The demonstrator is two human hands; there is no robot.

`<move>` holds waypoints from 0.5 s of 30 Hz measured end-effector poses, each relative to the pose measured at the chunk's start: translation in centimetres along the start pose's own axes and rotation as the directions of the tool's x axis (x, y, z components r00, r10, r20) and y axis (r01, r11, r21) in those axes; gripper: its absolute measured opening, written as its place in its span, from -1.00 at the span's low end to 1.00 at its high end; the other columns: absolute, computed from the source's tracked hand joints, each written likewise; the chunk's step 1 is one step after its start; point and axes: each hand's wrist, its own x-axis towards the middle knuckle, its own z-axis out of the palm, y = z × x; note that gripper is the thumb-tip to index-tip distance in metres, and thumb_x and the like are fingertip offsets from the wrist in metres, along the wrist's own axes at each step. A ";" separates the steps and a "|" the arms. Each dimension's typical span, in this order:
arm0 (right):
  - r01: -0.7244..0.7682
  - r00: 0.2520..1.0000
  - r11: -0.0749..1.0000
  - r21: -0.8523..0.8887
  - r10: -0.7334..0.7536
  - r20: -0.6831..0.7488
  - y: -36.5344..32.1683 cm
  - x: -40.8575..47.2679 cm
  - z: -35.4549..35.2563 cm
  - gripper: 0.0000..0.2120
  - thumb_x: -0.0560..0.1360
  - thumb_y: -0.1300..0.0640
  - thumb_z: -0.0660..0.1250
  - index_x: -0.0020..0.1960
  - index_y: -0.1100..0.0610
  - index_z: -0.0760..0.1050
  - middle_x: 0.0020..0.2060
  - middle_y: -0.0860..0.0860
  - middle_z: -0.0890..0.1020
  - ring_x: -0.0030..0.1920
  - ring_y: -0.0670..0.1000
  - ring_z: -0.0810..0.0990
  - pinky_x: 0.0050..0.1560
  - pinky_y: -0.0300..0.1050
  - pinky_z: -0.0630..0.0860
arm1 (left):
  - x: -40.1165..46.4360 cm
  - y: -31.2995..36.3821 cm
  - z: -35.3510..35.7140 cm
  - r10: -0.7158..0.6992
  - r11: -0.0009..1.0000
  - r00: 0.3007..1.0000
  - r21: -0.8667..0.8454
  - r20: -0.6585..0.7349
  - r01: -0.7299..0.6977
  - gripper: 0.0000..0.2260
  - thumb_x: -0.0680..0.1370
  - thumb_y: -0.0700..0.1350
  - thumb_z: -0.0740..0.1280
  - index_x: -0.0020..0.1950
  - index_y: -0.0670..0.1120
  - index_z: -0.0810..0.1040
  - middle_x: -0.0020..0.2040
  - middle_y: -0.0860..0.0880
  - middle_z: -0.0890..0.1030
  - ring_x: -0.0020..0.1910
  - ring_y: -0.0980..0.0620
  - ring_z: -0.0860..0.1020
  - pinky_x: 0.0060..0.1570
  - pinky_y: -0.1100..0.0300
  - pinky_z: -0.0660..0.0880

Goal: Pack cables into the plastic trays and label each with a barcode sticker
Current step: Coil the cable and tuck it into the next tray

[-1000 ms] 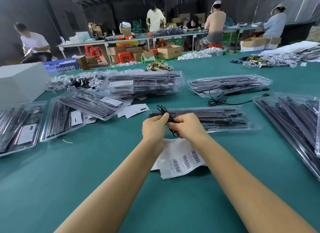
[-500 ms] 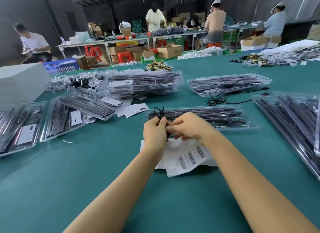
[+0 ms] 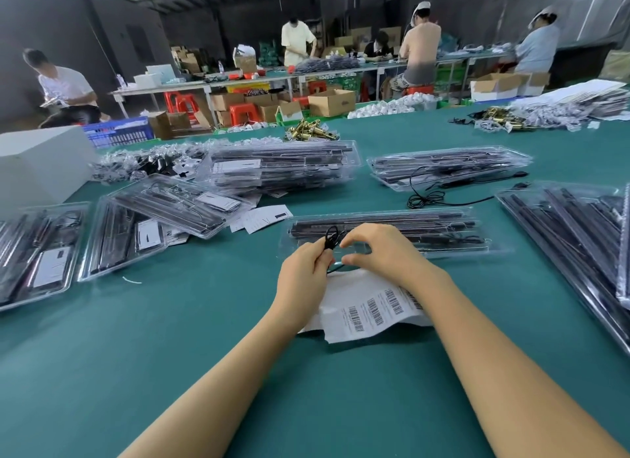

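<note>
Both my hands work a thin black cable [image 3: 331, 238] just above the barcode sticker sheet [image 3: 370, 307] on the green worktop [image 3: 204, 338]: my left hand [image 3: 303, 273] grips its coiled loops, my right hand [image 3: 381, 253] pinches a strand. Just behind lies a clear plastic tray [image 3: 392, 232].

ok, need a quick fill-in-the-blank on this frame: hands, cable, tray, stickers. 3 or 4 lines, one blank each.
1. The left hand grips a coiled ____ cable.
2. The sheet of barcode stickers lies on the table partly under the ____ forearm.
3. The clear plastic tray lies just ____ the right hand, farther from the camera.
4. The table's cover is ____ in colour.

Missing words: black; right; beyond; green
</note>
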 end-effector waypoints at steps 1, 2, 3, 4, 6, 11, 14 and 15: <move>0.011 1.000 0.999 -0.037 -0.011 -0.005 -0.1 0.0 0.3 -0.74 0.46 -0.02 0.41 0.13 -0.01 0.58 0.12 -0.06 0.60 0.16 -0.01 0.50 0.18 -0.02 0.44 | -0.1 -0.2 0.1 0.017 1.000 1.000 0.011 0.000 -0.017 -0.78 0.63 -0.19 0.18 -0.21 -0.04 0.41 -0.26 -0.02 0.49 -0.25 0.00 0.43 -0.23 0.14 0.30; 0.019 1.000 0.998 -0.062 -0.020 -0.017 -0.3 0.1 0.6 -0.73 0.47 -0.03 0.40 0.14 0.00 0.57 0.11 -0.05 0.60 0.16 0.01 0.49 0.16 -0.02 0.44 | -0.2 -0.4 0.2 0.027 0.999 1.000 0.018 0.004 -0.027 -0.79 0.63 -0.20 0.18 -0.20 -0.04 0.42 -0.27 0.00 0.47 -0.25 0.00 0.42 -0.24 0.14 0.29; 0.022 0.999 0.997 -0.079 -0.025 -0.033 -0.4 0.2 0.9 -0.71 0.47 -0.05 0.39 0.15 0.02 0.57 0.10 -0.04 0.60 0.16 0.02 0.48 0.15 -0.01 0.43 | -0.3 -0.5 0.2 0.032 0.999 0.999 0.019 0.010 -0.032 -0.81 0.63 -0.21 0.18 -0.17 -0.08 0.46 -0.27 0.00 0.46 -0.24 -0.01 0.43 -0.23 0.12 0.30; 0.025 0.998 0.995 -0.097 -0.029 -0.047 -0.6 0.2 1.1 -0.71 0.48 -0.05 0.37 0.16 0.03 0.56 0.09 -0.02 0.60 0.15 0.03 0.48 0.13 -0.01 0.43 | -0.3 -0.7 0.3 0.034 0.999 0.999 0.010 0.018 -0.034 -0.83 0.63 -0.22 0.18 -0.13 -0.12 0.49 -0.25 -0.03 0.48 -0.21 -0.04 0.46 -0.20 0.09 0.34; 0.040 0.995 0.989 -0.140 -0.052 -0.083 -0.9 0.2 1.4 -0.76 0.52 0.01 0.33 0.16 0.05 0.55 0.08 0.00 0.61 0.13 0.06 0.49 0.08 -0.03 0.43 | -0.4 -0.9 0.3 0.046 0.999 0.998 0.006 0.043 -0.046 -0.84 0.63 -0.23 0.16 -0.01 -0.14 0.54 -0.19 -0.06 0.51 -0.14 -0.08 0.49 -0.14 0.08 0.37; 0.124 0.978 0.955 -0.270 -0.163 -0.126 -0.7 0.2 1.9 -0.86 0.57 0.17 0.22 0.07 0.11 0.53 -0.03 0.02 0.63 0.03 0.09 0.52 -0.09 -0.06 0.42 | -0.7 -1.1 0.4 0.126 0.988 0.990 0.080 0.070 -0.131 -0.74 0.63 -0.27 0.13 0.25 -0.13 0.51 -0.13 -0.08 0.47 -0.14 -0.04 0.42 -0.16 0.15 0.30; 0.138 0.967 0.945 -0.295 -0.194 -0.167 -0.8 0.2 2.1 -0.85 0.57 0.19 0.21 0.07 0.14 0.52 -0.05 0.04 0.63 -0.01 0.10 0.53 -0.11 -0.06 0.39 | -0.7 -1.2 0.3 0.152 0.986 0.988 0.063 0.040 -0.154 -0.73 0.62 -0.28 0.15 0.26 -0.14 0.53 -0.12 -0.09 0.49 -0.13 -0.05 0.44 -0.13 0.12 0.34; 0.144 0.964 0.942 -0.303 -0.203 -0.173 -0.9 0.3 2.2 -0.85 0.56 0.20 0.21 0.08 0.17 0.51 -0.05 0.06 0.62 -0.01 0.11 0.52 -0.11 -0.07 0.36 | -0.6 -1.2 0.2 0.163 0.984 0.986 0.069 0.033 -0.165 -0.73 0.62 -0.28 0.15 0.26 -0.14 0.53 -0.13 -0.09 0.50 -0.14 -0.06 0.44 -0.12 0.11 0.35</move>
